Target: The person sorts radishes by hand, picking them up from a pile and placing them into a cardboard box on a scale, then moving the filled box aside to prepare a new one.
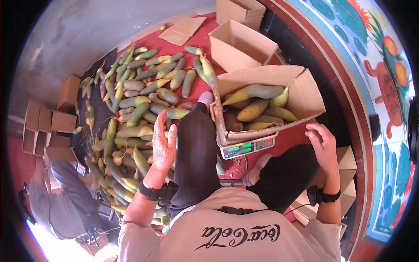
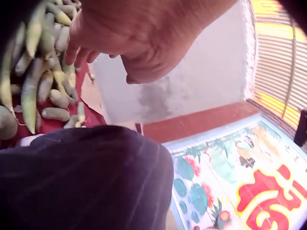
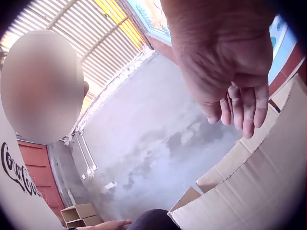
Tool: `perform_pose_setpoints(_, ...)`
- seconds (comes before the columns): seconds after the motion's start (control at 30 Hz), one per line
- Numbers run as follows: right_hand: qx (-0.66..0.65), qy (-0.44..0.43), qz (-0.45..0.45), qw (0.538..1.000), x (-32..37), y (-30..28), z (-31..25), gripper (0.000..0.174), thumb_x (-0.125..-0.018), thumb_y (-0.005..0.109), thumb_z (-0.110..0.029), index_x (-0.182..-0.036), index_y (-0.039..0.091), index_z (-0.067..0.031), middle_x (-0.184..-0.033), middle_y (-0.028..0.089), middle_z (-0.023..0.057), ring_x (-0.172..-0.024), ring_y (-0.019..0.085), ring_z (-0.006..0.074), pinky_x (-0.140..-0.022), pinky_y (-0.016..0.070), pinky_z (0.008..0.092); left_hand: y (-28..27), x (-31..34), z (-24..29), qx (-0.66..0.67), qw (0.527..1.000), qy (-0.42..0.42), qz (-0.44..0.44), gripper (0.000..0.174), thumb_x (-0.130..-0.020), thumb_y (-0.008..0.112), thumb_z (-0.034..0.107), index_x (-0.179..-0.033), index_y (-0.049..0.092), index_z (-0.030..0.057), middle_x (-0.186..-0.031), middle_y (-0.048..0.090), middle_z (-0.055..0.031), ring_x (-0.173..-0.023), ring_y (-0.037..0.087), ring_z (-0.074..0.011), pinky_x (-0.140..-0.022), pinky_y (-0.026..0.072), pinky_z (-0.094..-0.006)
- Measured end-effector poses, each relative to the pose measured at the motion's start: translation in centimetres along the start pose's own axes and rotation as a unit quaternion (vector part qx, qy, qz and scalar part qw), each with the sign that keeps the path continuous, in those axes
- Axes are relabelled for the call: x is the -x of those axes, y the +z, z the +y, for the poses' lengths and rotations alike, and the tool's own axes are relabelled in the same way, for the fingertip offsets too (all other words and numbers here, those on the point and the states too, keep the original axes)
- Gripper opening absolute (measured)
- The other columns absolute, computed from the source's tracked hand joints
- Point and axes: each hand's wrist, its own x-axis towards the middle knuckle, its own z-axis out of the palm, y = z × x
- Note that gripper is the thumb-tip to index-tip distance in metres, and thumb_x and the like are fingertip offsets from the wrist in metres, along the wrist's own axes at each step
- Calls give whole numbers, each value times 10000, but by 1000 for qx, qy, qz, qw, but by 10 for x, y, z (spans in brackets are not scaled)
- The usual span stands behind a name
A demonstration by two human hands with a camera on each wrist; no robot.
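Observation:
A cardboard box [image 1: 309, 98] holding several long green radishes [image 1: 255, 109] stands on a digital scale [image 1: 240, 149] with lit green displays. My right hand [image 1: 322, 144] hovers by the box's near right corner, fingers loosely bent, nothing in it. In the right wrist view that hand [image 3: 230, 81] hangs over the cardboard edge, its fingers apart from it. Raised above the radish pile [image 1: 131, 131], my left hand [image 1: 163, 146] has its fingers extended and is bare. The left wrist view shows the same hand [image 2: 139, 38] with no object in it.
Two more cardboard boxes [image 1: 242, 43] stand behind the scale, and a flat cardboard piece [image 1: 182, 30] lies on the red floor covering. Several small boxes [image 1: 65, 94] are at the left. Another person [image 1: 65, 196] sits at the lower left. A painted wall [image 1: 386, 87] borders the right.

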Motion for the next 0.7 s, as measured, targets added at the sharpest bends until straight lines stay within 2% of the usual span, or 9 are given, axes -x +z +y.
perform_pose_setpoints(0.07,80,-23,-6,997,-4,-7,4,187,-870,576,-61,-1037,588,21,-900,614,99,-784,601,146,-723,480,262,5,-6,23,-55,994,80,-43,508,-922,517,208,-1345,353,-21,-1329,421,-232,-1245,411,-358,-1041,322,-406)
perform_pose_setpoints(0.13,89,-41,2,995,-9,-9,4,192,-866,581,-61,-1039,587,22,-901,612,102,-781,599,151,-725,481,264,13,-13,29,-79,983,146,-72,578,-895,550,287,-1346,358,-17,-1361,382,-225,-1269,367,-381,-1058,293,-431)
perform_pose_setpoints(0.17,96,-66,7,993,-11,-10,4,197,-862,586,-60,-1041,586,23,-902,610,106,-779,596,157,-727,481,266,18,-16,32,-75,983,149,-80,578,-895,550,287,-1346,358,-17,-1361,382,-225,-1269,367,-381,-1058,293,-431)
perform_pose_setpoints(0.27,97,-61,15,993,-14,-14,9,190,-864,587,-62,-1034,588,23,-906,609,104,-778,596,164,-724,480,269,29,-21,36,-158,959,215,-99,655,-874,538,433,-1349,376,12,-1398,345,-200,-1309,313,-367,-1076,242,-467)
perform_pose_setpoints(0.3,92,-60,18,994,-14,-17,11,187,-864,587,-61,-1031,589,23,-903,608,103,-780,596,164,-723,480,270,32,-21,35,-155,958,217,-106,655,-874,538,433,-1349,376,12,-1398,345,-200,-1309,313,-367,-1076,242,-467)
perform_pose_setpoints(0.37,98,-41,28,994,-11,-19,19,183,-864,587,-59,-1027,590,23,-902,608,104,-777,596,164,-722,481,270,35,-21,34,-233,936,241,-111,677,-867,534,463,-1350,376,15,-1401,344,-190,-1311,312,-361,-1078,232,-474)
perform_pose_setpoints(0.5,120,-17,42,992,-8,-21,30,173,-863,590,-55,-1018,594,21,-898,605,110,-767,599,173,-716,484,277,37,-21,37,-237,939,219,-118,690,-855,538,483,-1345,383,22,-1408,341,-181,-1304,321,-355,-1068,233,-484)
perform_pose_setpoints(0.63,125,-42,51,990,-16,-16,30,173,-858,591,-47,-1018,595,18,-887,602,121,-759,604,189,-707,484,281,39,-20,40,-254,932,227,-122,686,-841,554,476,-1336,392,28,-1404,352,-174,-1302,327,-348,-1064,237,-479)
perform_pose_setpoints(0.7,120,-58,29,991,-28,-11,24,192,-843,600,-63,-1016,591,18,-904,609,140,-769,622,245,-705,491,310,40,-20,40,-258,931,232,-116,682,-824,572,466,-1327,402,38,-1395,366,-171,-1296,338,-340,-1060,239,-480)
